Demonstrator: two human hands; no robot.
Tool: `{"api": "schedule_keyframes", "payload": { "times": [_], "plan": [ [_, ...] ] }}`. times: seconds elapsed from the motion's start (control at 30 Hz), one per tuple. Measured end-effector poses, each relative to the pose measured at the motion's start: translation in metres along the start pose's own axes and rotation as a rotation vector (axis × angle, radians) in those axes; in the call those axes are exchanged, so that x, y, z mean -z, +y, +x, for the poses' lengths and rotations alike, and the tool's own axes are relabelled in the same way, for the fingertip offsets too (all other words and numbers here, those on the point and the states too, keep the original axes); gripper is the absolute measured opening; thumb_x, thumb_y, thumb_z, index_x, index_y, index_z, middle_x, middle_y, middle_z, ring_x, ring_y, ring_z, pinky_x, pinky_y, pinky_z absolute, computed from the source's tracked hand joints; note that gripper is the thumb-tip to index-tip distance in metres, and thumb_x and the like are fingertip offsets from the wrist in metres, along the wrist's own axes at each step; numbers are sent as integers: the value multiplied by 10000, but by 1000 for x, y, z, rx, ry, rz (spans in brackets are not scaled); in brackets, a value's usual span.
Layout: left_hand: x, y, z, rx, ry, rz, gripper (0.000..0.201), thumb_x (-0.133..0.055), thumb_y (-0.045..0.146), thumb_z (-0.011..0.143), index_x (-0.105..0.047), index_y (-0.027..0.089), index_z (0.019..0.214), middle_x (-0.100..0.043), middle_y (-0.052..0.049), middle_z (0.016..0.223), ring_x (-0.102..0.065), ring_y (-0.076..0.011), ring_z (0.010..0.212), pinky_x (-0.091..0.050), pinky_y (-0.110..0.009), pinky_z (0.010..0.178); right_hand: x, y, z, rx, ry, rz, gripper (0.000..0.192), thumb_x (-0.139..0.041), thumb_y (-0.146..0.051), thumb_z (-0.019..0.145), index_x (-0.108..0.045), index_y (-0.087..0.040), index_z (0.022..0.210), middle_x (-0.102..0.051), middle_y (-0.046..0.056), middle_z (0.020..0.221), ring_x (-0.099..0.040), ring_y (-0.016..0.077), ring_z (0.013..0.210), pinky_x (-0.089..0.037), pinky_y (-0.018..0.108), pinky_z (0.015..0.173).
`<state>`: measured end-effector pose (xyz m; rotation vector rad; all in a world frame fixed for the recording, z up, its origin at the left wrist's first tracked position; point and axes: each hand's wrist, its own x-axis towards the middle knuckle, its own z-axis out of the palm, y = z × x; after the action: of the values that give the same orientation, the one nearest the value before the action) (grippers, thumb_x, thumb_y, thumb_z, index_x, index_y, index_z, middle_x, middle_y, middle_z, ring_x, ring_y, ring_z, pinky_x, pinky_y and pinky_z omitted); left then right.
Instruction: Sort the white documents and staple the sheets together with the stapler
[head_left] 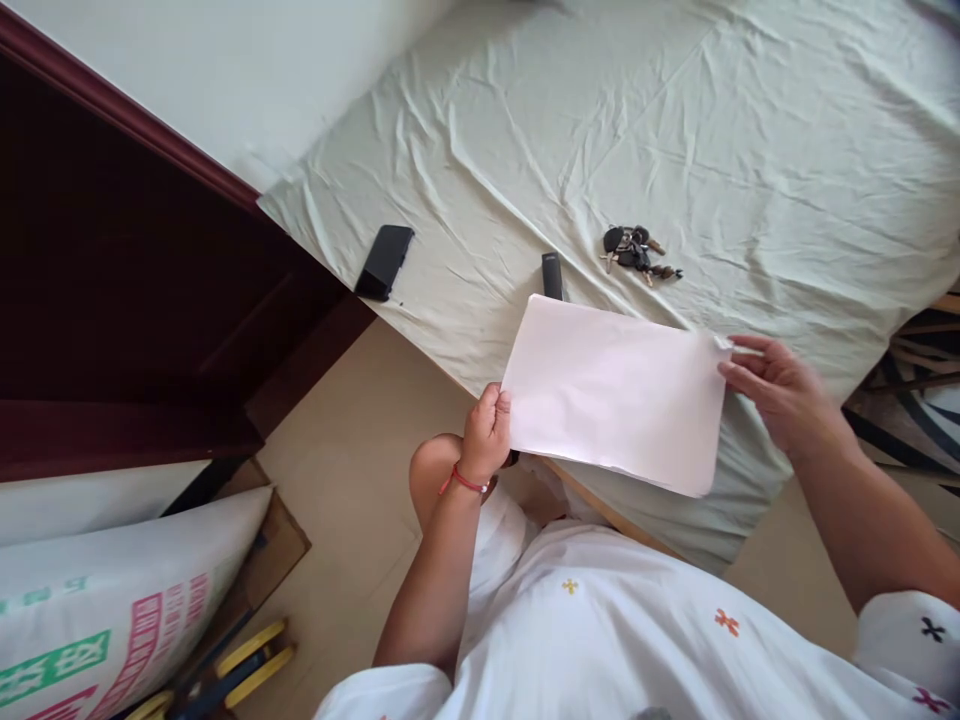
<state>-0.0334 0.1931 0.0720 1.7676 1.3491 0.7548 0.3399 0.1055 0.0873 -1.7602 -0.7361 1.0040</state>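
Note:
A blank white sheet of paper (611, 395), perhaps several together since its lower edge looks layered, is held between my two hands above the table's near edge. My left hand (487, 432), a red cord bracelet at its wrist, is closed on the left edge with the thumb on top. Something small and dark shows just below that hand; I cannot make out what it is. At the upper right corner, my right hand (765, 380) pinches the paper between thumb and fingers. That corner looks slightly bent and blurred.
A pale wrinkled cloth (675, 120) covers the table. On it lie a black oblong object (552, 272) touching the paper's top edge in view, a bunch of keys (636, 248) and a black flat case-like object (385, 262). A printed white sack (112, 600) stands at lower left.

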Motion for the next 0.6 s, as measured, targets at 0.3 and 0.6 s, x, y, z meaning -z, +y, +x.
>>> {"api": "schedule_keyframes", "payload": {
  "times": [0.3,0.6],
  "plan": [
    [4,8,0,-60,-79,-113,450,-426,610,1068,-538,223,866,-594,-2,765,-536,-148,690,-439,-273,662,-30,-47,18,741,-239,-807,498,-454,-453,1062,-591,-207,1473,-659,175,1449,-580,377,1405,-459,610,1185],
    [11,24,12,-149,-286,-96,441,-405,582,1084,-516,222,856,-484,32,702,-446,-129,635,-399,-272,640,-39,-76,28,629,-570,-731,501,-496,-605,1033,-708,-207,1249,-763,101,988,-712,256,827,-542,375,758]
  ]
}}
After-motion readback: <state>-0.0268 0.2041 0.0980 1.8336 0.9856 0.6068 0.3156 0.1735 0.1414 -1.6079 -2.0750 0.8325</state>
